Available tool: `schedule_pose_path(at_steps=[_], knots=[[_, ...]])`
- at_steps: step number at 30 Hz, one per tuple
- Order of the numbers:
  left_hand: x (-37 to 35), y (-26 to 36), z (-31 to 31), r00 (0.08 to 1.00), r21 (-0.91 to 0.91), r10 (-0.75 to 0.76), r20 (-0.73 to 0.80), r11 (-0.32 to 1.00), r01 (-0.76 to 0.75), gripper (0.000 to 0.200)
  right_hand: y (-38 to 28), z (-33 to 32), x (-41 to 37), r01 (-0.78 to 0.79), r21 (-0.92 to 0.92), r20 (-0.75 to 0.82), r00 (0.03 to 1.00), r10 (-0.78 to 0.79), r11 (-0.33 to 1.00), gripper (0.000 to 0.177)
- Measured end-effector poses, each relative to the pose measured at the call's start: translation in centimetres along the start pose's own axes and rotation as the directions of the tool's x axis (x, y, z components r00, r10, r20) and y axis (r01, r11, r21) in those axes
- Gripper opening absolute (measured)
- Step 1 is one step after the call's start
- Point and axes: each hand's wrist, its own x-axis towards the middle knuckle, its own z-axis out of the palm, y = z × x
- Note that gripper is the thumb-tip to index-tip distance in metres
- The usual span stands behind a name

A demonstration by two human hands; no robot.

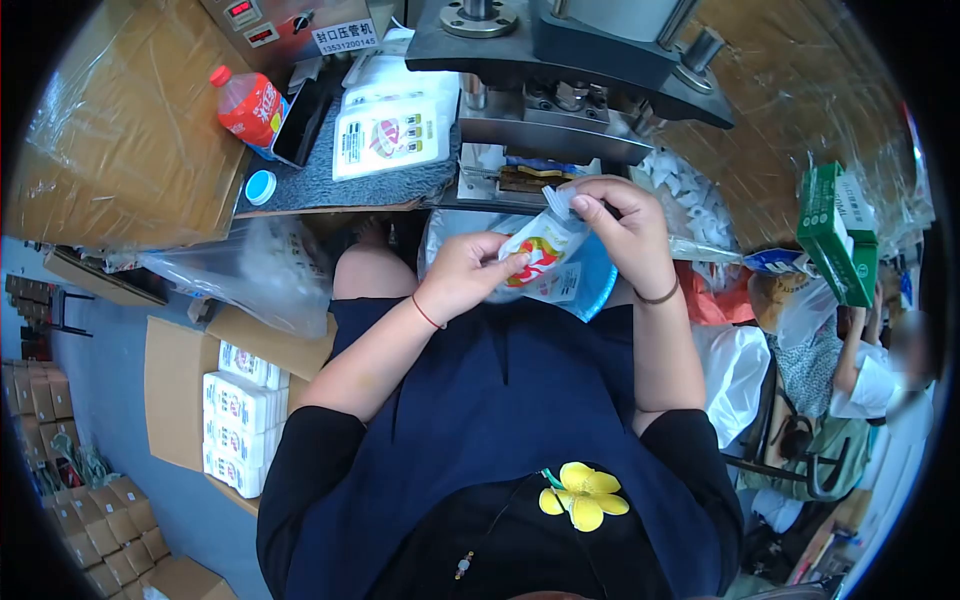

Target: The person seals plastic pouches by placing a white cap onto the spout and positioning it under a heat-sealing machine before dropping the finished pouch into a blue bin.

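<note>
Both of my hands hold one white pouch (535,250) with a red and yellow print, above my lap and just in front of the machine. My left hand (468,272) pinches its lower left side between thumb and fingers. At its narrow upper end, my right hand (622,222) grips it with thumb and forefinger. Below the pouch is a blue-rimmed container (598,290) with more printed packaging inside. The metal press (555,130) stands right beyond my hands.
Flat printed pouches (392,138), a red-labelled bottle (250,110) and a blue cap (260,187) lie on the left mat. An open carton (180,390) holds white packs at lower left. A green box (838,235) is at right, near another person (870,375).
</note>
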Motion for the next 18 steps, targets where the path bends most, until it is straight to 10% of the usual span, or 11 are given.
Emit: schedule_pose_path(at_steps=[3, 7, 9, 13, 18], knots=[[-0.5, 0.1, 1.5, 0.977, -0.173, -0.156, 0.147, 0.968, 0.181, 0.030, 0.3, -2.4, -0.4, 0.045, -0.254, 0.092, 0.996, -0.022, 0.966, 0.015], [-0.6, -0.3, 3.3, 0.904, -0.382, -0.230, 0.359, 0.848, 0.368, 0.029, 1.4, -3.8, -1.5, -0.130, -0.058, 0.249, 0.958, 0.141, 0.990, 0.018], [-0.4, -0.6, 3.3, 0.891, -0.433, -0.223, 0.397, 0.810, 0.396, 0.028, 1.9, -4.3, -1.5, -0.114, -0.279, 0.093, 0.985, 0.145, 0.953, 0.020], [1.0, -2.3, 2.2, 0.892, -0.462, -0.290, 0.346, 0.775, 0.431, 0.028, 7.1, -8.9, -1.4, -0.220, -0.903, -0.192, 0.975, 0.112, 0.368, 0.035], [4.2, -0.9, -0.6, 0.918, -0.619, -0.316, 0.238, 0.679, 0.394, 0.031, 10.8, -9.4, -0.7, -0.237, -0.898, -0.144, 0.955, 0.261, 0.371, 0.041]])
